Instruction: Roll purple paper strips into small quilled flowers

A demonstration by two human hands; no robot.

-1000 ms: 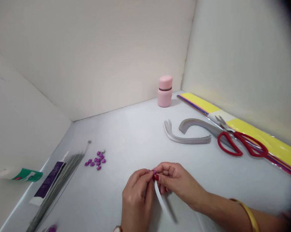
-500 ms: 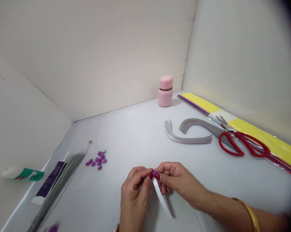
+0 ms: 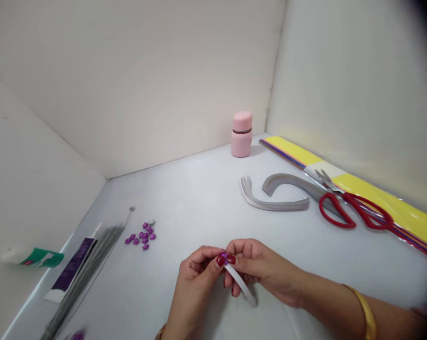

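Low in the middle of the white table, my left hand (image 3: 195, 285) and my right hand (image 3: 258, 269) meet fingertip to fingertip. Both pinch a small purple piece (image 3: 224, 259) at the end of a white paper strip (image 3: 240, 284). The strip runs down and to the right, under my right hand's fingers. Both hands are closed in a pinch. A yellow bangle (image 3: 365, 311) sits on my right wrist.
Several small purple pieces (image 3: 141, 234) lie at the left. Further left are a bundle of thin wires (image 3: 82, 278), a purple-and-white tube (image 3: 72, 267) and a green-and-white tube (image 3: 32, 257). Grey strip bundles (image 3: 273, 203), red scissors (image 3: 351, 208), a yellow paper pack (image 3: 387, 203) and a pink jar (image 3: 242, 134) are at the right and back.
The strip has shortened and swung flatter under my right hand. My left thumb has come forward over the purple piece. Both hands have dropped slightly.
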